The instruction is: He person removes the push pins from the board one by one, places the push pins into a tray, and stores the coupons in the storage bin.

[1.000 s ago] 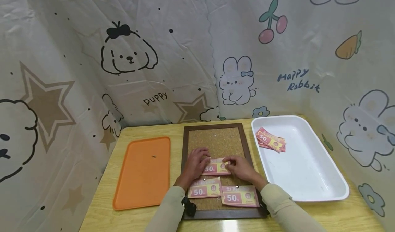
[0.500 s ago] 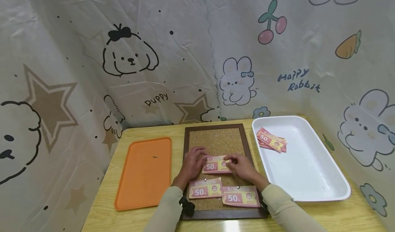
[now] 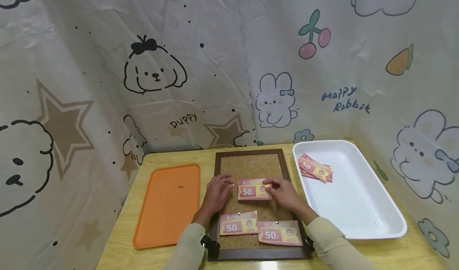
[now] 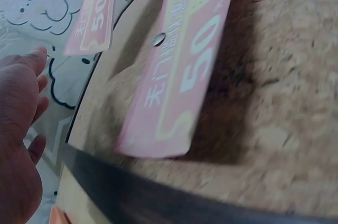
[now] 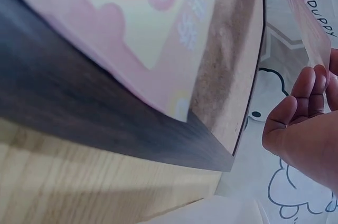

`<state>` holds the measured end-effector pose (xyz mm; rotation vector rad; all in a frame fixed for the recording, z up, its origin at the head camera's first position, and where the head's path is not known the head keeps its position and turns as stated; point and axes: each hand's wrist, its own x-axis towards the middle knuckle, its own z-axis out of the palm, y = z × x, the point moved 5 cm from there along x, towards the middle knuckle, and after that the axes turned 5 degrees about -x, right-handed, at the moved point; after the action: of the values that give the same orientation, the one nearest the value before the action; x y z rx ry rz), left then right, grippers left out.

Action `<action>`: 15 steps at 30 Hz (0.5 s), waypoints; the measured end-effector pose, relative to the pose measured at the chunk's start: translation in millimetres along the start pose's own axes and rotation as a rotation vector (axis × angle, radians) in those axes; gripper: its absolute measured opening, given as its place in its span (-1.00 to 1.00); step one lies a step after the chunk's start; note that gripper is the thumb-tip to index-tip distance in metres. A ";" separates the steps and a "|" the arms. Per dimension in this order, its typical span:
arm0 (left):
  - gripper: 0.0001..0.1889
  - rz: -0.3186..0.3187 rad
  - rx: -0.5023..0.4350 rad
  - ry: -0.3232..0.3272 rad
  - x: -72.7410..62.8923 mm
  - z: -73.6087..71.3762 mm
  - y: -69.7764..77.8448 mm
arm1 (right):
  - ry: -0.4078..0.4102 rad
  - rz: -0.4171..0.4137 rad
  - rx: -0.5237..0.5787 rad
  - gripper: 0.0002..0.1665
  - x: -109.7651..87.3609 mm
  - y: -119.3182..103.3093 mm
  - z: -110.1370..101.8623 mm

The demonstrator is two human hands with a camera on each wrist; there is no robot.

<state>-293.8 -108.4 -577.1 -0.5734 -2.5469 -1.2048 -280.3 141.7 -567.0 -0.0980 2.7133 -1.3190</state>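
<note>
My right hand [image 3: 285, 193] pinches the right edge of a pink and yellow paper coupon [image 3: 249, 191] marked 50, held over the cork board [image 3: 251, 164]. To its left, my left hand [image 3: 216, 194] pinches a small shiny thumbtack [image 3: 232, 185] at the fingertips, a short way off the coupon's left edge. In the left wrist view, the left hand [image 4: 21, 123] shows from its side, apart from the held coupon [image 4: 97, 15]. Lower on the board, a left coupon [image 3: 236, 226] and a right coupon [image 3: 276, 235] each have a thumbtack at the top edge.
An orange tray [image 3: 168, 214] with tiny metal pieces [image 3: 181, 186] lies left of the board. On the right stands a white bin [image 3: 349, 202] holding several overlapping coupons [image 3: 315, 168]. A printed curtain [image 3: 222, 74] hangs behind the wooden table [image 3: 122, 242].
My left hand has drawn back leftward from the held coupon, baring its left end. The right hand still pinches the coupon, which has shifted slightly right. The head view has tilted slightly up.
</note>
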 end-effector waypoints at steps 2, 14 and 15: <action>-0.85 -0.008 -0.011 0.008 -1.0 -3.8 0.6 | 0.006 0.005 -0.004 -0.78 -0.3 1.2 -2.1; -0.84 -0.075 -0.003 0.042 -6.7 -25.7 -9.0 | 0.019 -0.004 0.024 -0.76 -6.0 -2.9 -12.3; -0.84 -0.080 -0.007 0.049 -7.0 -27.9 -10.1 | 0.023 -0.008 0.026 -0.76 -6.3 -3.8 -13.6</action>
<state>-290.2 -137.7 -569.5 -0.4419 -2.5470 -1.2394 -276.0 150.7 -555.1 -0.0918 2.7167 -1.3651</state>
